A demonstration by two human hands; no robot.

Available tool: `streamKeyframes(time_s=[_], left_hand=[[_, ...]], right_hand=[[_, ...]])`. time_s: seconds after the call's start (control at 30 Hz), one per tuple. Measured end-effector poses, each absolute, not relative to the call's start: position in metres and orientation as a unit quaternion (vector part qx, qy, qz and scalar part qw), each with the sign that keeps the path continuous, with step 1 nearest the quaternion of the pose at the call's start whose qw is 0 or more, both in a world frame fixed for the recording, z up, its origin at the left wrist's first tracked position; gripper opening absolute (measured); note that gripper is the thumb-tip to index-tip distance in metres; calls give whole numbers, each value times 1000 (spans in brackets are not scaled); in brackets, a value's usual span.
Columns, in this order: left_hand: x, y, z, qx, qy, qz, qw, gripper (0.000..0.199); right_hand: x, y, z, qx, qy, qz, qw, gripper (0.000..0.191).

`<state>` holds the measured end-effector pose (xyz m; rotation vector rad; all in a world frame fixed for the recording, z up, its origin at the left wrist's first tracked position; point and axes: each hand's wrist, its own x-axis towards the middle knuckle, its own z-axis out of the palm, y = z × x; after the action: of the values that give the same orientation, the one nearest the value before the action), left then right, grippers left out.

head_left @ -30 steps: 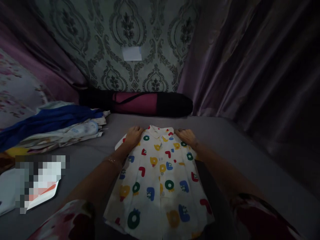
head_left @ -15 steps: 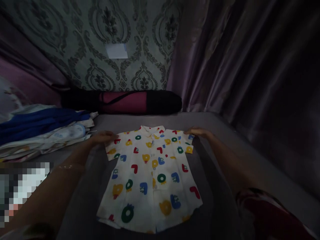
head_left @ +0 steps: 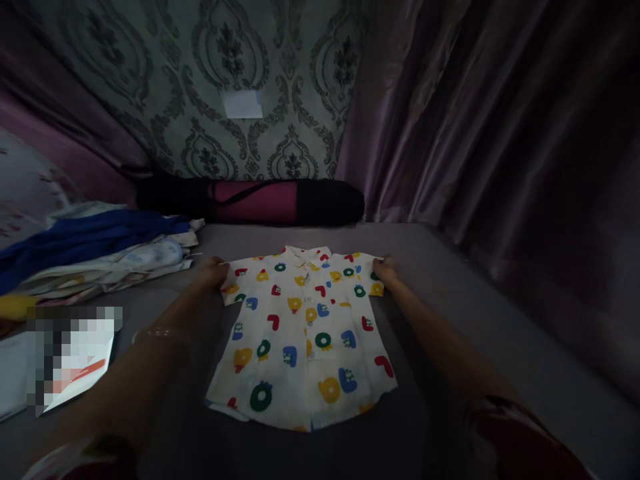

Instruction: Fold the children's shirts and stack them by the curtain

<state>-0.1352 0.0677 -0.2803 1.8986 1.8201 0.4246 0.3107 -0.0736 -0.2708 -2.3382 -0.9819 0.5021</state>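
A white short-sleeved shirt (head_left: 313,333) with a collar, front buttons and a print of red, blue, green and yellow letter shapes lies spread face up on the grey bed surface (head_left: 450,333). Its collar points away from me and its hem faces me. My left hand (head_left: 216,272) is closed on the edge of the left-side sleeve. On the opposite side, my right hand (head_left: 385,269) pinches the other sleeve near the shoulder. The fingertips are partly hidden and dim in both hands.
A pile of clothes (head_left: 110,233), with a blue piece on top, lies at the left. Behind the shirt, a black and maroon roll-shaped bag (head_left: 255,201) rests against the patterned wall. Purple curtains (head_left: 400,133) hang at the right. A partly blurred-out flat item (head_left: 85,380) lies at lower left.
My right hand has shifted from the top of the sleeve down onto its outer edge. My left hand has curled round its sleeve edge. The view has moved slightly.
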Motion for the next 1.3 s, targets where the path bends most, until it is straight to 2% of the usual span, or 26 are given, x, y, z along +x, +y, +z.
streamKeyframes(time_s=[0.1, 0.2, 0.27, 0.43, 0.53, 0.6, 0.7, 0.8, 0.87, 1.0, 1.13, 1.3], left_hand=[[-125, 60, -287, 695, 699, 111, 126, 33], [-117, 50, -290, 714, 691, 72, 88, 34], [-114, 45, -289, 726, 683, 41, 64, 33], [-113, 38, -279, 726, 687, -5, 23, 37], [-105, 38, -269, 734, 676, 34, -60, 36], [-89, 39, -264, 776, 622, 63, -79, 34], [-50, 41, -264, 846, 527, 81, -25, 32], [-10, 41, -278, 889, 442, 115, 29, 34], [6, 40, -292, 889, 441, 121, 28, 42], [14, 40, -318, 864, 494, 94, 28, 60], [13, 46, -324, 855, 511, 67, 56, 63], [-1, 46, -307, 867, 488, 42, 86, 64]], right_hand=[[299, -83, -275, -888, -414, 79, 186, 36], [291, -92, -276, -883, -465, -22, 51, 38], [291, -96, -276, -883, -467, -37, 22, 38], [301, -97, -273, -895, -445, -24, 10, 34], [299, -93, -268, -885, -460, -66, 4, 34], [286, -86, -263, -852, -513, -103, -3, 33], [249, -68, -262, -778, -624, -76, 2, 32], [211, -47, -272, -744, -663, -48, 65, 42], [196, -38, -283, -745, -659, -45, 93, 52], [194, -30, -300, -755, -651, 30, 75, 59], [200, -27, -302, -764, -639, 56, 69, 57], [209, -30, -289, -755, -642, 121, 51, 60]])
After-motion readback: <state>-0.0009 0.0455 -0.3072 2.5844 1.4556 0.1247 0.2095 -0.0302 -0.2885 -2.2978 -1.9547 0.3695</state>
